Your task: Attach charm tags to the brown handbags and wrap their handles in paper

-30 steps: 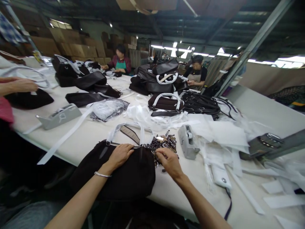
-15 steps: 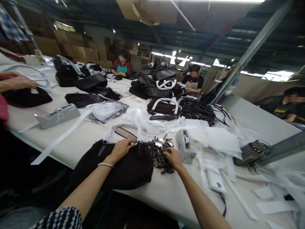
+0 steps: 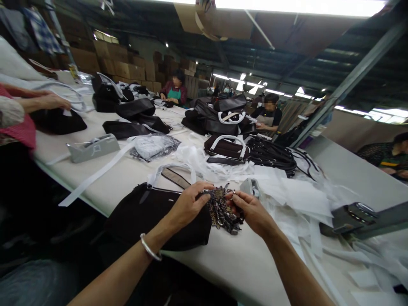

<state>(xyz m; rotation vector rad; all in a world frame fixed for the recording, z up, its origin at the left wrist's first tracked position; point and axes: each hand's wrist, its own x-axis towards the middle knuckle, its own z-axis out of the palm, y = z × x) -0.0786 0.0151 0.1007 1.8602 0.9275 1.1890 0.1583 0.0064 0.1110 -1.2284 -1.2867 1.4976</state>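
Observation:
A dark brown handbag (image 3: 156, 221) lies at the table's front edge, its handles wrapped in white. Beyond its right end is a heap of small leopard-patterned straps (image 3: 221, 212) with metal fittings. Over the bag's right end reaches my left hand (image 3: 188, 204), its thumb and forefinger apart at the heap's left edge; whether they touch a strap is unclear. My right hand (image 3: 253, 210) pinches a small metal ring at the heap's right side, apparently on one of the patterned straps. Behind that hand stands a grey tape dispenser (image 3: 250, 187), partly hidden.
Another tape dispenser (image 3: 94, 148) and a plastic-wrapped bundle (image 3: 154, 146) lie to the left. White sheets (image 3: 306, 197) spread on the right. Dark bags (image 3: 219, 114) and black straps (image 3: 270, 155) are piled farther back. A co-worker's hand (image 3: 52, 102) handles a bag at far left.
My left hand has moved off the bag's top rightward to the heap. My right hand has drawn slightly right and up, now with a ring at its fingertips. The view has shifted left.

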